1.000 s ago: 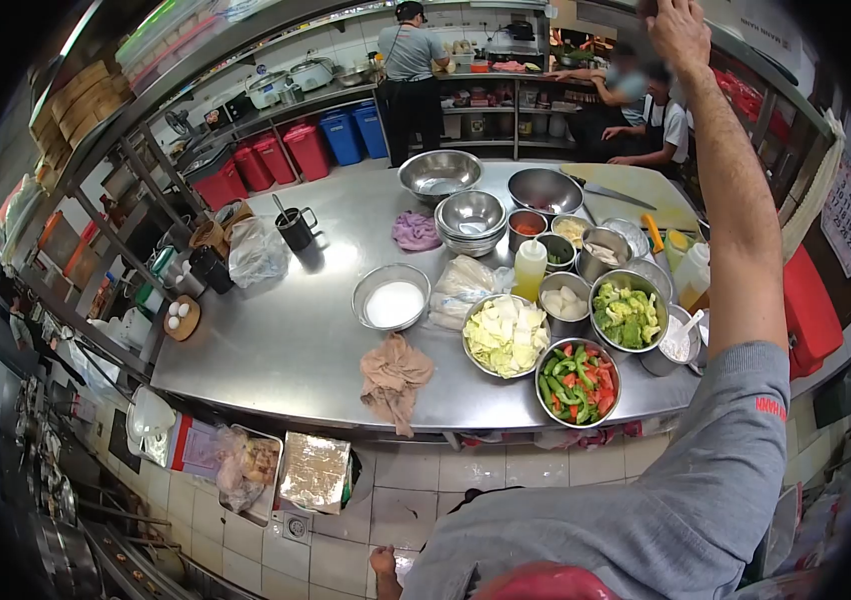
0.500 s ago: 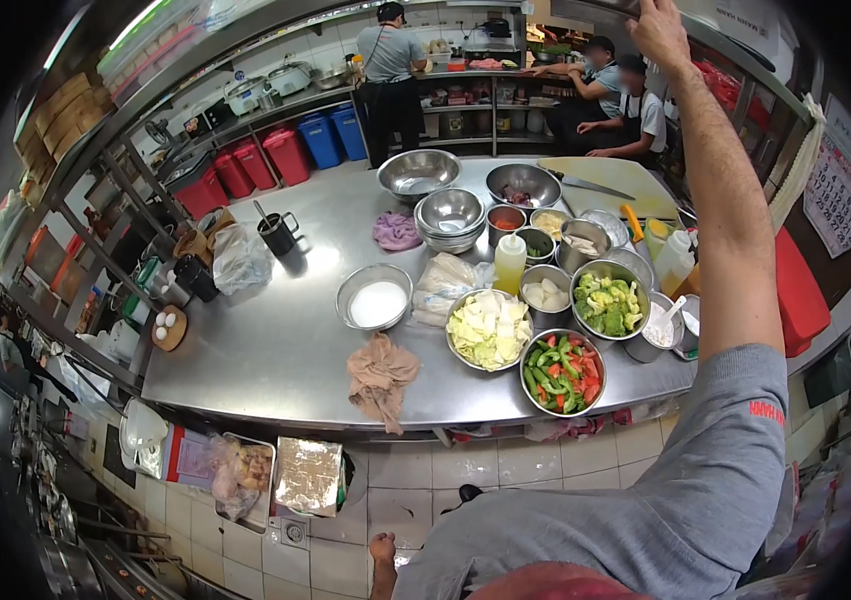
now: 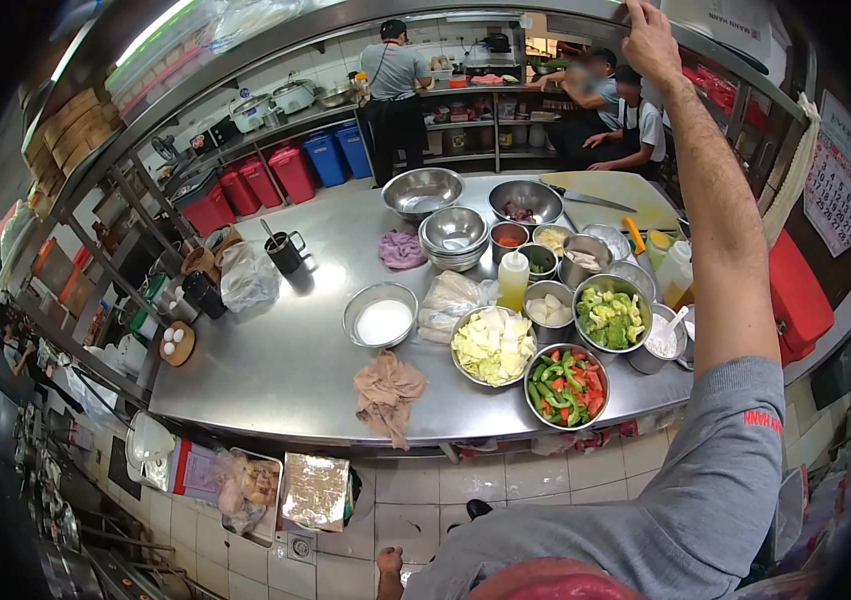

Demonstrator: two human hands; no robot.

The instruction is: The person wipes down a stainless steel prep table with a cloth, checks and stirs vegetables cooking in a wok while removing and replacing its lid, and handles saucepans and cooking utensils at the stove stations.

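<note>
My right hand (image 3: pixel 652 42) is raised at the top of the view, its fingers curled on the edge of the metal overhead shelf (image 3: pixel 546 12). Low in the view, my left hand (image 3: pixel 390 560) hangs over the floor with its fingers curled in, and no object shows in it. Beneath my right arm, the steel table (image 3: pixel 246 370) holds bowls of sliced peppers (image 3: pixel 567 386), broccoli (image 3: pixel 611 318) and chopped cabbage (image 3: pixel 493 345). A bowl of white contents (image 3: pixel 384 322) stands left of them, behind a crumpled brown cloth (image 3: pixel 388 392).
A knife (image 3: pixel 594 198) lies on the cutting board (image 3: pixel 636 190) at the far right. Eggs (image 3: pixel 175 342) sit at the table's left end. A foil-topped box (image 3: pixel 317 490) and a tray (image 3: pixel 264 500) are below the front edge. Several people (image 3: pixel 396 80) are at the back.
The view has shifted slightly, so the table sits a little lower and further right. My right hand remains up at the shelf, and my left hand still hangs low.
</note>
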